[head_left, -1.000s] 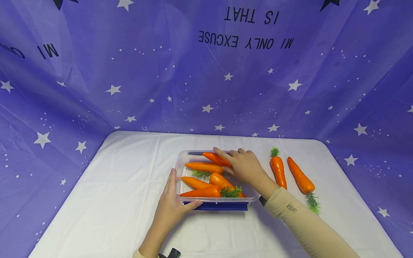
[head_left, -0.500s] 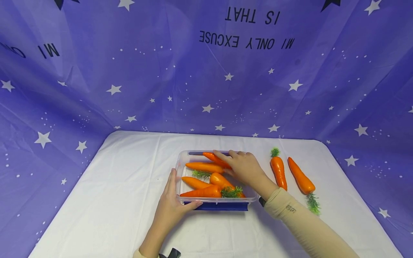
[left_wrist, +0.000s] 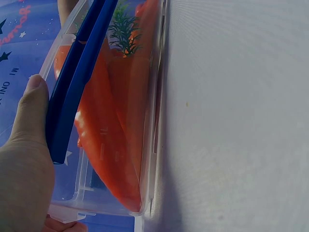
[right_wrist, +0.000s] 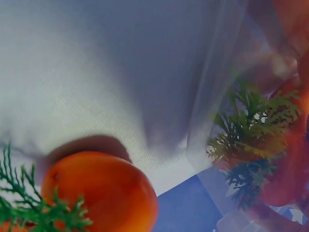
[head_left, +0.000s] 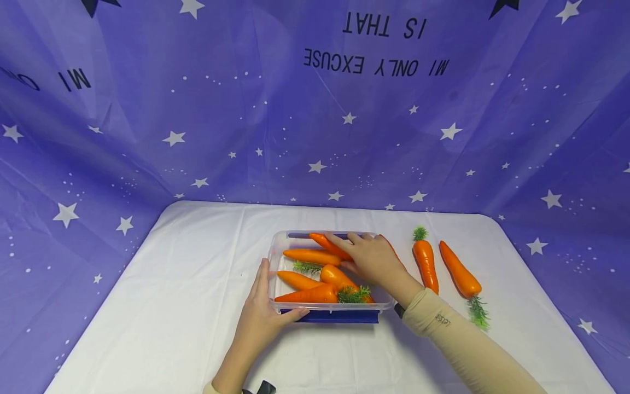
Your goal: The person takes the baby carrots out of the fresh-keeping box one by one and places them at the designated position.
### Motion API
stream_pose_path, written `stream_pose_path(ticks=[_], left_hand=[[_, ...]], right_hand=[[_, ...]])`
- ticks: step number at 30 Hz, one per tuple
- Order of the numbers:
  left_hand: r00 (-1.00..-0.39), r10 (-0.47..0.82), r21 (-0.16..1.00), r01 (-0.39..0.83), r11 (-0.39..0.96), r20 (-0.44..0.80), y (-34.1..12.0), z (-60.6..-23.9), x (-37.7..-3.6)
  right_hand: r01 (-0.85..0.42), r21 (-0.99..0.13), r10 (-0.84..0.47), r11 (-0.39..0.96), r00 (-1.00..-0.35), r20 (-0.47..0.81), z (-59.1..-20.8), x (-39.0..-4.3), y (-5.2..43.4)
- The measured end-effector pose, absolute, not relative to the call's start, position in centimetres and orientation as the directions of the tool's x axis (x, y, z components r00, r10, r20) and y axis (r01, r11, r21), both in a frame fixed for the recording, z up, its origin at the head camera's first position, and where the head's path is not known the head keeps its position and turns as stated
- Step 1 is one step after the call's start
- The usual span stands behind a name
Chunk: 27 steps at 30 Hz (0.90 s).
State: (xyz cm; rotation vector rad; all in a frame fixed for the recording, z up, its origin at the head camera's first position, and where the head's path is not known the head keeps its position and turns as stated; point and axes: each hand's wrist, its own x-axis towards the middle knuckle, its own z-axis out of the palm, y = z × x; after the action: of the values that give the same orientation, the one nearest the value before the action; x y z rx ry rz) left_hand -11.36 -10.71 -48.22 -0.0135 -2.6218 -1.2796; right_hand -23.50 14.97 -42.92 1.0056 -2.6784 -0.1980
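Note:
A clear plastic box with blue clip flaps holds several orange carrots, some with green tops. My left hand grips its near left corner, thumb over the front rim and fingers along the left side. My right hand reaches into the back right of the box. Its index finger and thumb lie around the rearmost carrot, whose thick end is hidden under the hand. Just in front lie a paler carrot and several others. In the left wrist view, carrots show through the box wall.
To the right of the box, two carrots lie on the white cloth: one with its green top pointing away, the other with its top toward me. An orange strip shows just past my right hand. A purple star-printed curtain surrounds the table.
My right hand has drawn slightly back and down over the rearmost carrot. An orange strip has come into sight beyond its knuckles. The left hand and the box hold still.

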Motion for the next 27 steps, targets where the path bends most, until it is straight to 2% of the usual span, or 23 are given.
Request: stream_pose_path(ticks=[5,17,27], left_hand=[[-0.975,-0.098,0.774,0.096,0.625,0.2,-10.67,-48.23,-11.32],[-0.974,-0.098,0.777,0.099,0.621,0.203,-10.65,-48.21,-11.29],[-0.977,-0.101,0.774,0.084,0.627,0.188,-10.65,-48.13,-11.3]], right_hand=[[-0.625,0.197,-0.654,0.756,-0.736,0.175,-43.07,-23.57,14.89],[-0.651,0.059,-0.653,0.757,-0.749,0.116,-43.21,-23.37,14.91],[-0.664,0.054,-0.666,0.746,-0.74,0.096,-43.33,-23.21,14.85]])
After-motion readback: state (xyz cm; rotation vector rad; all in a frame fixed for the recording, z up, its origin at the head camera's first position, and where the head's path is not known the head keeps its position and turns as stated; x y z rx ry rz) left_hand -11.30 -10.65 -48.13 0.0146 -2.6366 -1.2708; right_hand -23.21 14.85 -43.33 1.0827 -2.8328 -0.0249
